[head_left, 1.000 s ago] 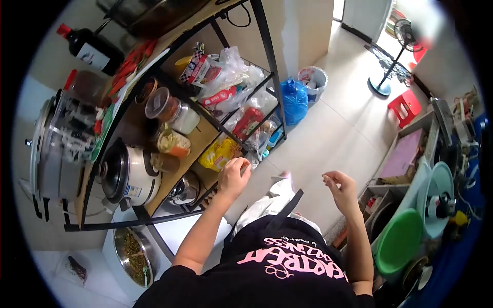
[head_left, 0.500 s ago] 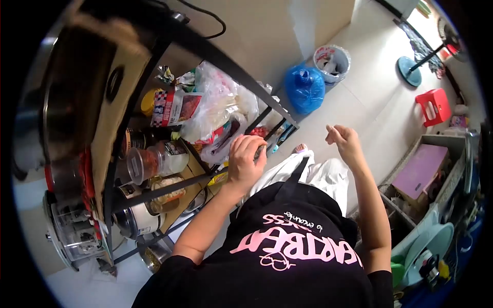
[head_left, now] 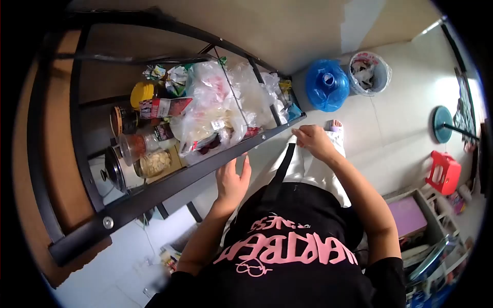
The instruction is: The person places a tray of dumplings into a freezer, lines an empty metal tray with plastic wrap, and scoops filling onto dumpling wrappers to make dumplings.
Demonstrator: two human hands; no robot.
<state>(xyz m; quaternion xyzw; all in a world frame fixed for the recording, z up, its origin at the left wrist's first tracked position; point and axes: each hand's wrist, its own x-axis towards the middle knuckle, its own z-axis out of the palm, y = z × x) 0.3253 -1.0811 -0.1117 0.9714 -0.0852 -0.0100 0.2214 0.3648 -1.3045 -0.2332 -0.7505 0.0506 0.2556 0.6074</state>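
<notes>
My left hand (head_left: 233, 184) is just below the front bar of a black metal shelf rack (head_left: 190, 172). Its thumb is raised apart from the fingers, whose tips are partly hidden behind the bar; nothing shows in it. Near the rack's right corner is my right hand (head_left: 312, 141), its fingers curled and pressed together. Whatever they may hold cannot be made out. On the shelf lie clear plastic bags (head_left: 218, 97), a red-and-white packet (head_left: 164, 108), a yellow-lidded jar (head_left: 144, 94) and a jar of pale pieces (head_left: 155, 163).
A blue water-cooler bottle (head_left: 327, 87) stands on the floor beside a lined waste bin (head_left: 367, 74). Further right are a fan base (head_left: 441, 124) and a red stool (head_left: 444, 172). A purple board (head_left: 407, 217) lies in a grey-edged basin.
The view has turned and shifted, bringing the rack's upper frame across in front of my left hand. That hand has opened more, and my right hand is nearer the rack's corner.
</notes>
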